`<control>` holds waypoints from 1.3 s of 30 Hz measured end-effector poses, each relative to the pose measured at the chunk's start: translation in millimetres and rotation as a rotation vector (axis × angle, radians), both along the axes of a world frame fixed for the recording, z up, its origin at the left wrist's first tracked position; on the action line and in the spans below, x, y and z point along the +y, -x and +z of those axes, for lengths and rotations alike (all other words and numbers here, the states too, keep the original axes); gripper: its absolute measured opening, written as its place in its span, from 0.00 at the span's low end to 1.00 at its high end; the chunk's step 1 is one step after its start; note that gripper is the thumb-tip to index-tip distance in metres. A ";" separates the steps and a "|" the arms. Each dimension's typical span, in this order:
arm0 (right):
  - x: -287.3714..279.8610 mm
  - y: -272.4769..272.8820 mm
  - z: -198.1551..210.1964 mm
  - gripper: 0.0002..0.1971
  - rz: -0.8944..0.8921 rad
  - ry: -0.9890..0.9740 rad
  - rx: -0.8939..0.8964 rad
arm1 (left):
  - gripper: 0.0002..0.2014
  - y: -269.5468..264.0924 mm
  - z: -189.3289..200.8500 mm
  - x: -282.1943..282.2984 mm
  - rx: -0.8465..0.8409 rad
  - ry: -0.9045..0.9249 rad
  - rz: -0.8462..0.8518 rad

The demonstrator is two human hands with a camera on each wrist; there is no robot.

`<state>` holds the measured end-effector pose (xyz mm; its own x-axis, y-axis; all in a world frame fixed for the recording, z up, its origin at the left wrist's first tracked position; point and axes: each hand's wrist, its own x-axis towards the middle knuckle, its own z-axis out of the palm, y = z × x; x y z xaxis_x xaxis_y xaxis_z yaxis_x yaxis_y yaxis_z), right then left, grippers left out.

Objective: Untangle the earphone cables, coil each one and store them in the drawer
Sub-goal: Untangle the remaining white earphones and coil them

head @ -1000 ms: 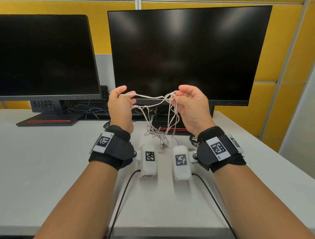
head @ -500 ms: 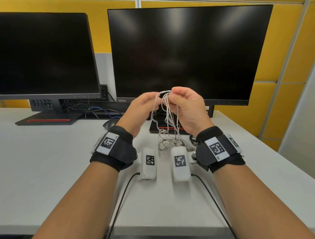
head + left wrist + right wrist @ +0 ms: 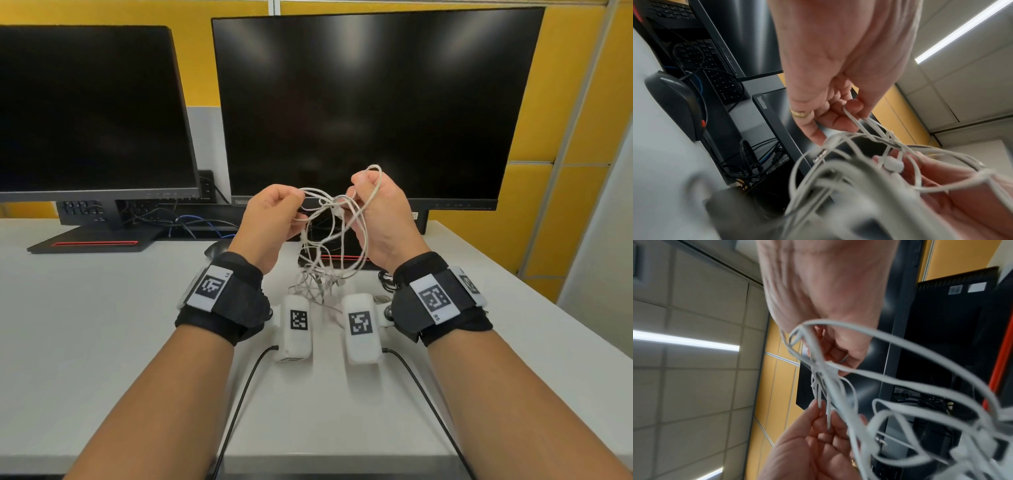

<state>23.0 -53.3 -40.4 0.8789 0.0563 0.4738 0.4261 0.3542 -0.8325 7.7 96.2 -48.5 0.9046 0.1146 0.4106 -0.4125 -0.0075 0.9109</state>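
A tangle of white earphone cables (image 3: 329,219) hangs between my two raised hands in front of the big monitor. My left hand (image 3: 274,209) pinches a strand between thumb and fingers (image 3: 851,112). My right hand (image 3: 373,202) grips a bunch of strands, with one loop (image 3: 375,171) arching over its knuckles. In the right wrist view the cables (image 3: 826,374) run from my right hand down to the left hand's fingertips (image 3: 824,415). Loose loops and earbuds (image 3: 318,284) dangle onto the white desk (image 3: 102,325). No drawer is in view.
Two dark monitors (image 3: 370,102) (image 3: 89,109) stand at the back of the desk on black bases. A black mouse (image 3: 674,100) lies left of the centre base. Two white tagged boxes (image 3: 296,323) (image 3: 361,327) with black leads hang by my wrists.
My hands, which had come together half a second ago, have pulled apart again. The cable bundle is spread between them, and a loop now sits over my right hand.
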 end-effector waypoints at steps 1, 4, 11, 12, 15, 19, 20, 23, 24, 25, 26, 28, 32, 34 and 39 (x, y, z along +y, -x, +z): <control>0.6 -0.3 0.6 0.12 0.019 -0.031 0.021 | 0.06 0.4 0.0 -1.0 -0.005 0.011 0.000; 1.2 -0.8 -0.9 0.11 -0.020 0.032 0.034 | 0.06 0.9 1.0 -1.8 -0.017 0.081 0.005; -1.7 2.9 -1.7 0.08 -0.062 0.103 0.066 | 0.06 -0.5 3.9 6.1 -0.081 0.228 -0.022; -1.6 3.2 -1.6 0.09 -0.020 0.057 0.083 | 0.06 0.4 3.4 5.4 -0.083 0.190 -0.014; -1.6 3.5 -1.2 0.09 0.048 -0.046 0.096 | 0.03 0.8 0.5 2.2 -0.048 0.031 0.016; -2.0 2.6 -1.4 0.07 0.033 -0.044 0.079 | 0.12 -1.9 -2.1 2.8 0.067 -0.101 -0.017; -2.1 2.5 -1.2 0.07 0.028 -0.036 0.075 | 0.13 -1.5 -2.4 2.7 0.079 -0.135 -0.035; -2.5 2.7 -0.8 0.06 0.040 -0.053 0.071 | 0.08 1.6 -3.4 0.3 0.097 -0.232 -0.049; -2.4 2.9 -0.6 0.06 0.053 -0.069 0.073 | 0.06 2.6 -3.2 -0.2 0.100 -0.243 -0.048; -2.4 3.3 -0.3 0.06 0.065 -0.081 0.076 | 0.06 2.9 -3.1 -0.5 0.098 -0.252 -0.047; -2.4 3.3 -0.3 0.06 0.072 -0.087 0.079 | 0.07 2.7 -3.1 -0.5 0.095 -0.258 -0.046; -2.5 2.8 -0.4 0.06 0.071 -0.076 0.082 | 0.05 2.0 -2.6 -0.6 0.078 -0.256 -0.035; -3.2 2.3 -2.3 0.04 0.037 0.049 0.059 | 0.04 -0.2 -2.7 1.0 0.022 -0.261 -0.011; -3.7 1.8 -4.5 0.05 0.040 0.120 0.024 | 0.04 -1.9 -3.6 1.3 0.019 -0.217 -0.041; -2.2 -2.2 -9.8 0.09 -0.011 0.322 0.011 | 0.04 -0.6 -3.7 1.7 -0.074 -0.082 -0.052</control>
